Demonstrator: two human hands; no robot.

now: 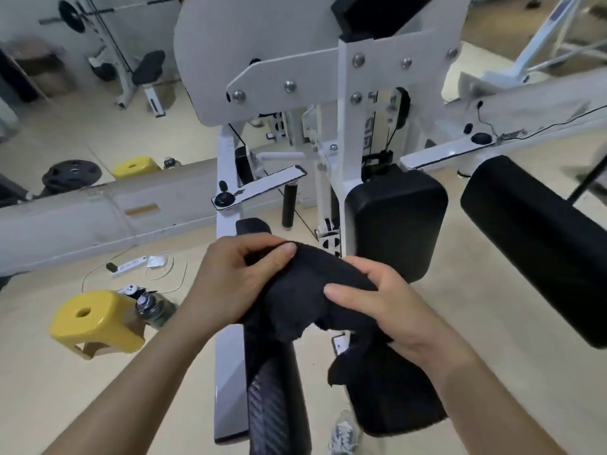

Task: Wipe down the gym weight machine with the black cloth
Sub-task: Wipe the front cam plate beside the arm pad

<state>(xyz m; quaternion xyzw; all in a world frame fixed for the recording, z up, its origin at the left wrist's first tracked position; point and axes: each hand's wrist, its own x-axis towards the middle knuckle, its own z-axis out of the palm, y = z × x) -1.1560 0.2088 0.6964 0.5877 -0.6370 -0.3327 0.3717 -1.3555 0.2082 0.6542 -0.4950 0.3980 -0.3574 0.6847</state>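
I could make out no readable text anywhere. The white weight machine (pixel 349 103) carried some vertical lettering on its column, but it was too blurred for me to read.

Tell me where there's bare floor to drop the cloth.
Bare floor lies right of the lower black pad, below the roller pad. Left is crowded: yellow stool, bottle, power strip and cords. Both hands grip the black cloth.

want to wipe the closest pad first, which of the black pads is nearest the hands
The upright black pad just behind the right hand; the long roller pad sits further right, clear of both hands.
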